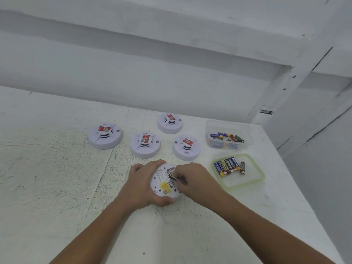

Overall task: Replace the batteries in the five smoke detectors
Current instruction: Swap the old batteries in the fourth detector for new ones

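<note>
The round white plastic smoke detector (163, 188) lies upside down near the front middle of the white speckled table (57, 168); its flat underside faces up, with a yellow label (164, 185) and small printed codes on it. The left hand (142, 184) grips it from the left, fingers curled over the far rim and thumb hooked round the near rim. The right hand (196, 181) comes in from the right with fingers bunched, pinching a small cylindrical battery (173, 176) by one end; the other end lies over an open recess in the underside, and whether the battery is seated there cannot be told.

Just beyond the hands stand four more white smoke detectors, dome side up, each with a red-and-white label on its raised centre: the leftmost detector (105, 136), the middle detector (145, 144), the detector nearest the right hand (186, 147) and the farthest detector (170, 123); none touches another.

To the right of the right hand lies a shallow green-rimmed plastic tray (261, 177); it holds a row of batteries (226, 166) side by side and a single battery (242, 168) a little apart. Beyond the tray sits a clear plastic tub (248, 138) with a jumble of assorted batteries (226, 137); a white painted wall (133, 63) rises behind the table.
</note>
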Action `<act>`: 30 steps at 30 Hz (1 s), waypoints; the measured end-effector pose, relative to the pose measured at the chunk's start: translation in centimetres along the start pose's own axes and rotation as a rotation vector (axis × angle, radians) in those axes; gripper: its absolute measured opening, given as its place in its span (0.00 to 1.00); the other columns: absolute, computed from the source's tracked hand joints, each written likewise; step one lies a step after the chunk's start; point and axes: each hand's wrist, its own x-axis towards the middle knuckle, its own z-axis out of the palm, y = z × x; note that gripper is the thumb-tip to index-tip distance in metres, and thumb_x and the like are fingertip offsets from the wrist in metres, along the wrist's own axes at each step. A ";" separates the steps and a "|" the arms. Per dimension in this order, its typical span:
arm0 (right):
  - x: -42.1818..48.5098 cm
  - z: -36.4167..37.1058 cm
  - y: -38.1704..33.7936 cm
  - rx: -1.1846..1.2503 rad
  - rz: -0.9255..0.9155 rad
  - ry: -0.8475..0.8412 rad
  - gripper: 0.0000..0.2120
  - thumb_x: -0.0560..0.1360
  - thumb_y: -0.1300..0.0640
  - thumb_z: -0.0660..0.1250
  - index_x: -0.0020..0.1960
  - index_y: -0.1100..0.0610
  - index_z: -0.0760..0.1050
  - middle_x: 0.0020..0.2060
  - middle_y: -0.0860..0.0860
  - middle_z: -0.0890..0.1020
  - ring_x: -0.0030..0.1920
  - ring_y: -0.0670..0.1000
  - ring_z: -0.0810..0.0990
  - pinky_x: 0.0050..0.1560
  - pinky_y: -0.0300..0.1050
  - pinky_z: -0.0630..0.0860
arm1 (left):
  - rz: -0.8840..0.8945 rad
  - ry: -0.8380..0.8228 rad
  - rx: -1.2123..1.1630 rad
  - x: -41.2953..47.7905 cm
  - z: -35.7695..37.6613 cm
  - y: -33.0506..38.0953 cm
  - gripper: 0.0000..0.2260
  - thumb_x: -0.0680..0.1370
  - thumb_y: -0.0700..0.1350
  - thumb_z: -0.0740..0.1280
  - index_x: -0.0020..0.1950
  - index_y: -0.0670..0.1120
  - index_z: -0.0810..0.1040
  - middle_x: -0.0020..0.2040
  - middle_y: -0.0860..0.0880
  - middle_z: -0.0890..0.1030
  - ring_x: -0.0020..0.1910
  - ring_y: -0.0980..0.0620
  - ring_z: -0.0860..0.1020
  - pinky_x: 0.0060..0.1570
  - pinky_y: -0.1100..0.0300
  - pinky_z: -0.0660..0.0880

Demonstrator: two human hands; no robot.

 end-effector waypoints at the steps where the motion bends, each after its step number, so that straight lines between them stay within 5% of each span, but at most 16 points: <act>1: -0.3 -0.1 0.3 0.101 0.043 0.025 0.05 0.73 0.60 0.64 0.46 0.58 0.79 0.40 0.52 0.82 0.40 0.50 0.77 0.40 0.43 0.73 | -0.002 -0.002 0.002 0.1 0.1 0.1 0.46 0.51 0.69 0.68 0.67 0.57 0.65 0.54 0.69 0.69 0.57 0.75 0.61 0.60 0.64 0.51; 6: -0.7 -1.6 2.9 0.805 0.300 0.123 0.08 0.70 0.70 0.69 0.45 0.60 0.81 0.38 0.53 0.85 0.36 0.48 0.82 0.39 0.41 0.80 | -0.036 0.007 0.021 -0.1 0.2 0.1 0.47 0.51 0.70 0.68 0.69 0.57 0.64 0.56 0.71 0.65 0.53 0.62 0.62 0.62 0.63 0.52; 9: -0.9 -2.9 5.5 1.012 0.415 0.252 0.09 0.69 0.74 0.68 0.45 0.63 0.80 0.38 0.56 0.84 0.35 0.52 0.81 0.38 0.41 0.80 | -0.054 0.014 0.043 -0.1 0.3 0.0 0.48 0.51 0.70 0.67 0.70 0.56 0.64 0.57 0.70 0.65 0.56 0.58 0.62 0.63 0.61 0.54; 13: -1.8 -4.8 10.2 0.884 0.521 0.473 0.10 0.69 0.75 0.67 0.42 0.61 0.79 0.39 0.59 0.82 0.34 0.52 0.79 0.37 0.41 0.79 | -0.062 0.014 0.035 0.0 0.5 -0.2 0.45 0.52 0.71 0.69 0.67 0.61 0.63 0.57 0.69 0.68 0.57 0.60 0.65 0.63 0.62 0.54; 19: -2.5 -6.0 15.1 0.222 0.629 0.545 0.09 0.71 0.68 0.66 0.44 0.57 0.80 0.45 0.54 0.82 0.42 0.50 0.77 0.35 0.36 0.67 | -0.037 0.046 0.017 0.1 0.7 0.0 0.42 0.52 0.70 0.69 0.64 0.62 0.64 0.55 0.68 0.70 0.57 0.67 0.66 0.64 0.61 0.56; 21: -2.3 -5.8 15.4 0.181 0.629 0.514 0.10 0.71 0.70 0.65 0.46 0.60 0.81 0.47 0.56 0.81 0.43 0.50 0.76 0.38 0.36 0.67 | -0.041 0.051 0.026 0.2 0.8 -0.1 0.42 0.52 0.71 0.69 0.64 0.62 0.64 0.55 0.68 0.71 0.56 0.65 0.68 0.65 0.60 0.56; 23: -2.3 -5.6 15.2 0.195 0.624 0.477 0.10 0.71 0.71 0.64 0.46 0.62 0.81 0.44 0.56 0.81 0.37 0.49 0.75 0.31 0.31 0.67 | -0.046 0.051 0.031 0.2 0.9 -0.2 0.43 0.52 0.71 0.70 0.65 0.61 0.65 0.56 0.68 0.71 0.57 0.63 0.68 0.64 0.60 0.57; 30: -2.5 -5.3 15.1 0.225 0.607 0.459 0.10 0.72 0.68 0.65 0.48 0.60 0.82 0.37 0.53 0.80 0.29 0.46 0.74 0.26 0.28 0.66 | -0.042 0.071 0.032 0.2 1.0 -0.1 0.44 0.52 0.71 0.70 0.66 0.60 0.65 0.56 0.68 0.71 0.58 0.73 0.64 0.64 0.61 0.56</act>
